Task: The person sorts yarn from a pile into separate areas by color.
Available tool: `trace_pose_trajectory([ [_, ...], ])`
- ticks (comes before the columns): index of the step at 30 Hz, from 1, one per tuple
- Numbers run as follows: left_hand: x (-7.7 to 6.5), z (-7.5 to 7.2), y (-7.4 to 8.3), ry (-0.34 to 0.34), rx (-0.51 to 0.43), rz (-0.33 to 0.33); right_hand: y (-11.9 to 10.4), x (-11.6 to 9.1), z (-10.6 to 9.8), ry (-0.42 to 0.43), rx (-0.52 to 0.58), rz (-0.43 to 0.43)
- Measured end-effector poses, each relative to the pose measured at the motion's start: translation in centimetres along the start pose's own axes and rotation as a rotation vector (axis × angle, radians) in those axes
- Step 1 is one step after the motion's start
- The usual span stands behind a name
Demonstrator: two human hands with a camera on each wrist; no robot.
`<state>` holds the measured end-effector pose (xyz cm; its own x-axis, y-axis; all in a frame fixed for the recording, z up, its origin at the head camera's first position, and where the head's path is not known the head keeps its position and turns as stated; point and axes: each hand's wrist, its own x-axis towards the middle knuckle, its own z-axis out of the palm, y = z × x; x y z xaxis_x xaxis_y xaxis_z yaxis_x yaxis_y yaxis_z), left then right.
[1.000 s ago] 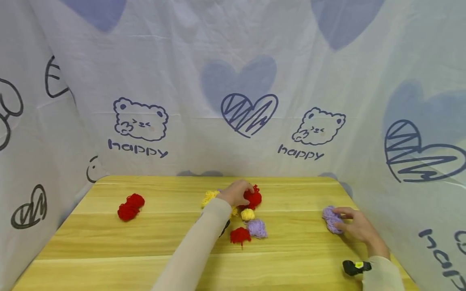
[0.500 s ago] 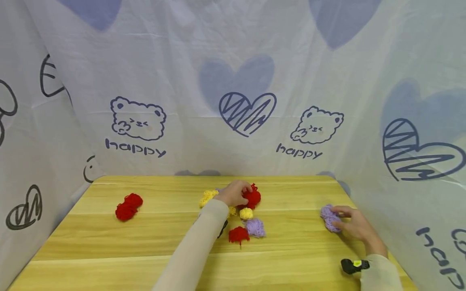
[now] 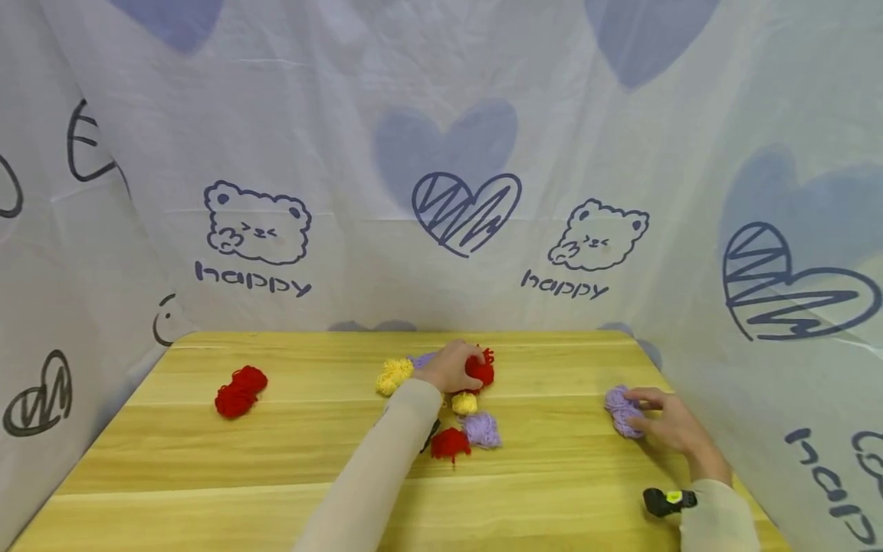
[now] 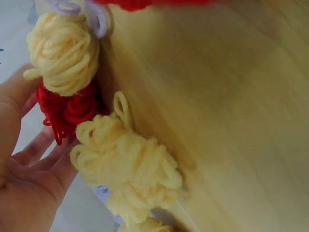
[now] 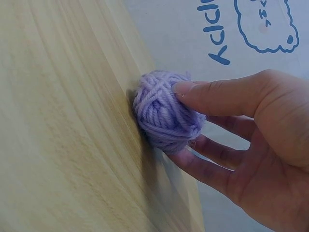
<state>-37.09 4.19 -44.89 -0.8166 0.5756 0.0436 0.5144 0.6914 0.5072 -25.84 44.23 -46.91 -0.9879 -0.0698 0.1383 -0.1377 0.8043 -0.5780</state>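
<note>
My left hand [image 3: 451, 368] curls its fingers round a ball of red yarn [image 3: 480, 372] at the back middle of the table. In the left wrist view, the red yarn [image 4: 72, 108] sits between thumb and fingers, partly behind a yellow yarn ball [image 4: 65, 53]; a looser yellow bundle [image 4: 130, 166] lies nearby. My right hand [image 3: 672, 425] pinches a two-lobed purple yarn bundle [image 3: 623, 412] at the table's right. In the right wrist view, the thumb presses on the purple yarn [image 5: 166, 111], the fingers reaching behind and under it.
In front of my left hand lie a small yellow ball [image 3: 464, 404], a purple ball [image 3: 481, 430] and a red ball [image 3: 451, 443]. More yellow yarn [image 3: 395, 376] is left of it. A two-lobed red bundle [image 3: 241, 392] rests far left. Printed cloth [image 3: 428, 291] hangs behind the wooden table [image 3: 276, 460].
My left hand's fingers have come further over the red yarn. My right hand keeps its place at the purple bundle. The head view has shifted slightly.
</note>
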Motion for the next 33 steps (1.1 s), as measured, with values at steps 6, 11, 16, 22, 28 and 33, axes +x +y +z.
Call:
trace_pose_trajectory([
  [6,-0.2,-0.1,-0.5,0.019,-0.051,-0.014,-0.4,0.1,0.2,-0.009,0.011,0.001],
  [11,-0.4,-0.4,-0.8,0.050,-0.146,-0.004,-0.6,0.3,0.2,-0.016,0.009,0.022],
  [16,-0.4,-1.3,-0.3,0.088,-0.287,0.020,-0.5,0.1,0.1,-0.006,0.008,0.004],
  [22,-0.9,-2.4,-0.2,0.101,-0.431,0.028,-0.4,0.0,0.1,-0.013,-0.001,0.011],
  [28,-1.7,-3.4,-0.9,0.107,-0.474,0.032,-0.4,-0.1,0.1,-0.019,0.003,0.012],
  [33,-2.8,-4.3,-1.3,0.107,-0.458,0.045,-0.2,-0.1,0.1,-0.015,0.006,0.010],
])
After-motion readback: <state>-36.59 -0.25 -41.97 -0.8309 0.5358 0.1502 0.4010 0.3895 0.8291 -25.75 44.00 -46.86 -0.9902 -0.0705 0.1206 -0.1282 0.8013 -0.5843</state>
